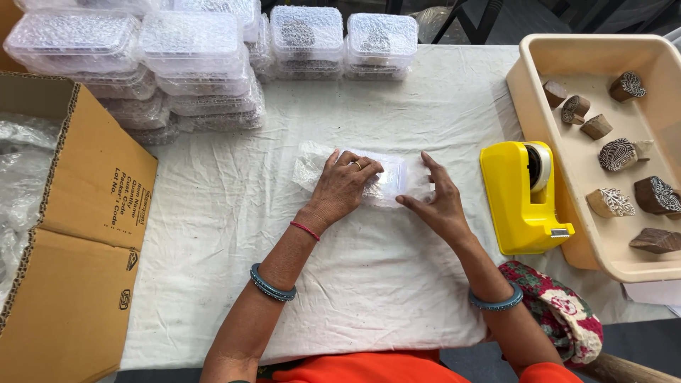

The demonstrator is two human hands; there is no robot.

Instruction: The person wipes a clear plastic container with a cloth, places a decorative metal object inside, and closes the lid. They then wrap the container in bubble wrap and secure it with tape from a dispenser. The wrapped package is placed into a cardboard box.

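A clear plastic box (392, 179) wrapped in bubble wrap (310, 167) lies in the middle of the white cloth. My left hand (342, 186) presses flat on top of it, a ring on one finger. My right hand (438, 201) touches its right end with spread fingers, thumb at the near edge. Both wrists wear teal bangles.
A yellow tape dispenser (521, 198) stands right of my hands. A beige tray (594, 234) holds several carved wooden stamp blocks (617, 154). Stacks of clear packed boxes (191, 64) fill the far left. An open cardboard carton (78, 234) sits at the left. A floral cloth (560, 305) lies near right.
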